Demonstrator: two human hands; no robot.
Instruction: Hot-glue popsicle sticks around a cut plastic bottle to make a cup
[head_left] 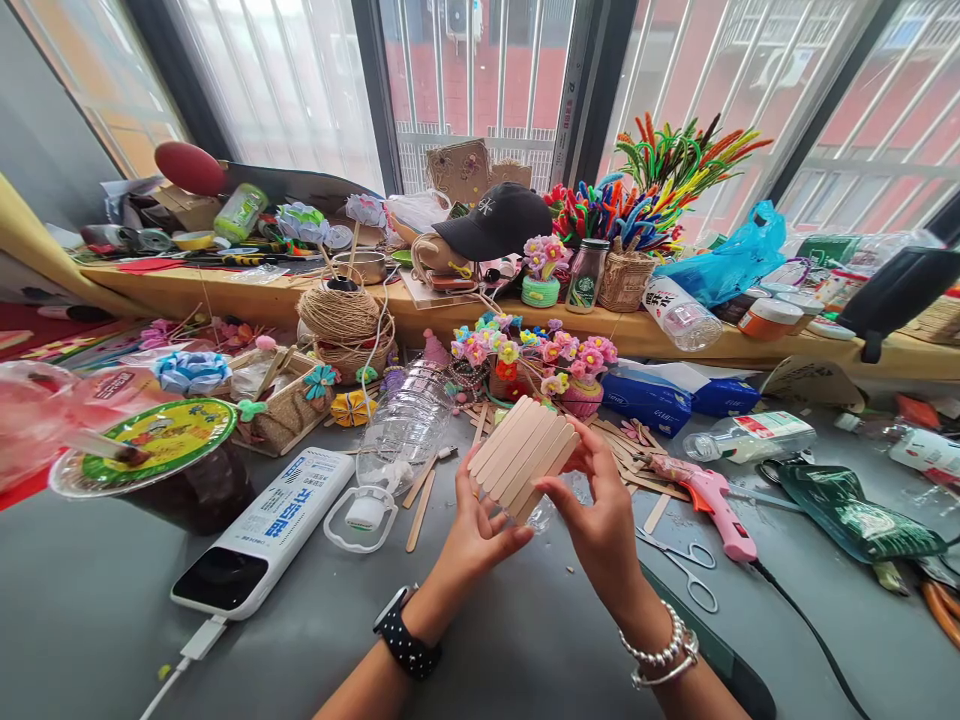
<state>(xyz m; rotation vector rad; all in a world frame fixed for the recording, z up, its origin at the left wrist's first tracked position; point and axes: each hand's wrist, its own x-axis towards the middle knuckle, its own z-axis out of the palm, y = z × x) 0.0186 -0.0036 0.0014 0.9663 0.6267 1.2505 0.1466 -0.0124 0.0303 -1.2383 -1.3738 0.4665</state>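
A panel of popsicle sticks [523, 455], set side by side, is held up and tilted above the grey table. My left hand [480, 540] grips it from below at its left and lower edge, the thumb pointing right. On the other side, my right hand [596, 510] pinches the right edge with thumb and fingers. The panel's underside is hidden from me. Loose popsicle sticks [421, 510] lie to the left of my hands, and a pile of more sticks [637, 450] is behind my right hand.
Right of my hands are scissors [686, 565] and a pink glue gun [709, 500] with a black cord. To the left stand a white power bank [262, 535], a clear plastic bottle [405, 420] and a lidded drink cup [165, 470]. Pipe-cleaner flowers [551, 355] sit behind.
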